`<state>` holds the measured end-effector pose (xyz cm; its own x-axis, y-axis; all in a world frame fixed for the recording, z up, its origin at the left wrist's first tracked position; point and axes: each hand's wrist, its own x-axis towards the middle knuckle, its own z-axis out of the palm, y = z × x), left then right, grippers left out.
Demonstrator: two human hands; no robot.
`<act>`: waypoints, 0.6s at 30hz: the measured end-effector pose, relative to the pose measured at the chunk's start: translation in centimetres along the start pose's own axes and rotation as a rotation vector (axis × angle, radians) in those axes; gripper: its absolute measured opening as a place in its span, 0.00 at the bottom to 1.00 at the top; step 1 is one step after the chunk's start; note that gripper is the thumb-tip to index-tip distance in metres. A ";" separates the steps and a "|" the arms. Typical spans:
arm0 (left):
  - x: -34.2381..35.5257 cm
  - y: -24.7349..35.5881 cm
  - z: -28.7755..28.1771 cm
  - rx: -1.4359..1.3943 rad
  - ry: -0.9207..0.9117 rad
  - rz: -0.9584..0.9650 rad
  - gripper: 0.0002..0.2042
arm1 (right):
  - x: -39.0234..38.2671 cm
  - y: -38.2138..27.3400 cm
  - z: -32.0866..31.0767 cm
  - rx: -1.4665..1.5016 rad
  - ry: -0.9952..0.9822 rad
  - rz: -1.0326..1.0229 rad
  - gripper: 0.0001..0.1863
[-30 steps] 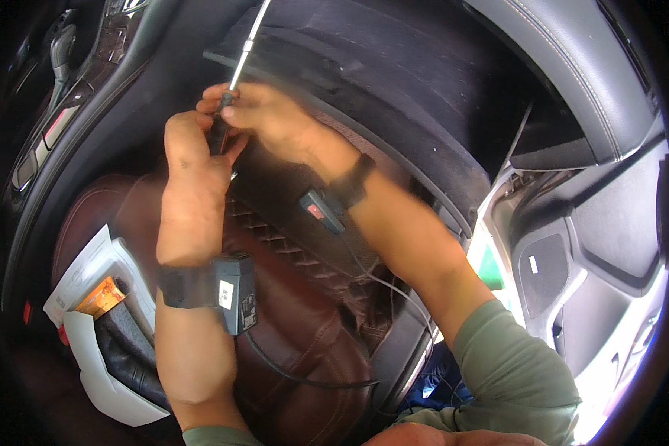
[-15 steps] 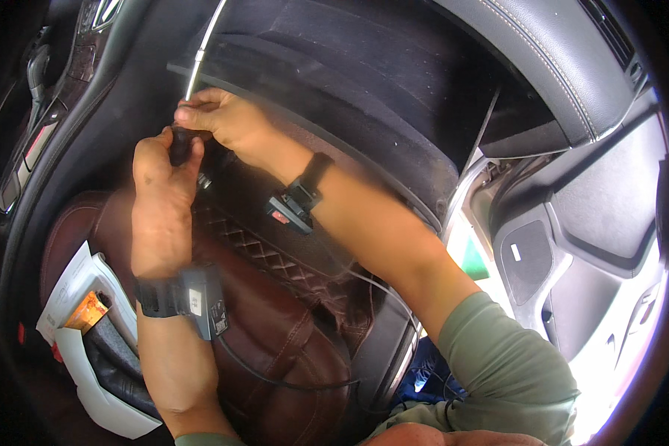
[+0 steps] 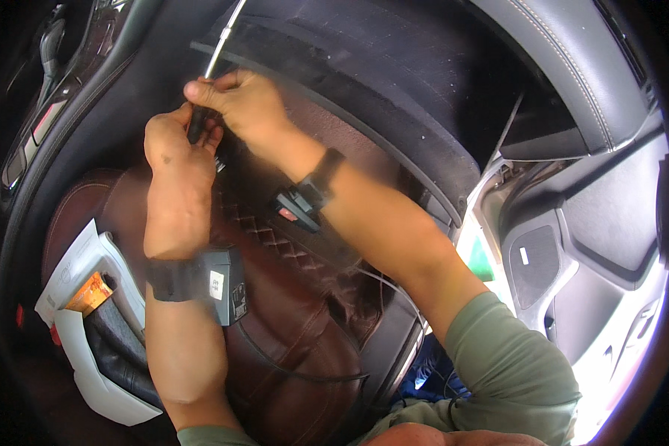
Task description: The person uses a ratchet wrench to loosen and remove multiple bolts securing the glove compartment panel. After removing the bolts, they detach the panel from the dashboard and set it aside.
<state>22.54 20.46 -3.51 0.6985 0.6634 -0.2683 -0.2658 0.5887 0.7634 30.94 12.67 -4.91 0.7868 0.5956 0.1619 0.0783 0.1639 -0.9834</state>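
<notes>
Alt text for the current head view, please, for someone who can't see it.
Bare left hand and right hand hold a dark-handled metal rod inside a car. A brown seat lies below, with papers at left and an open door at right.

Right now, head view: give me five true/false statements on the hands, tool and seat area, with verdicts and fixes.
1. The right hand lies flat on the seat. False: it grips near the upper end of the dark handle.
2. The left hand is also at the dark handle, lower down. True.
3. The silver shaft runs from the right hand to the picture's top edge. True.
4. The orange packet is by the door. False: it is at the picture's left, among white papers.
5. The seat is pale grey. False: the seat is dark reddish-brown.
</notes>
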 end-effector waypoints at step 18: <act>0.3 0.4 -0.4 -0.025 0.199 -0.013 0.13 | 0.0 -0.3 0.3 0.231 -0.149 -0.060 0.14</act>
<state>22.36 21.04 -3.54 0.5574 0.7326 -0.3907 -0.2762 0.6074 0.7448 30.73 12.89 -4.56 0.6851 0.6854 0.2466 -0.0331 0.3674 -0.9295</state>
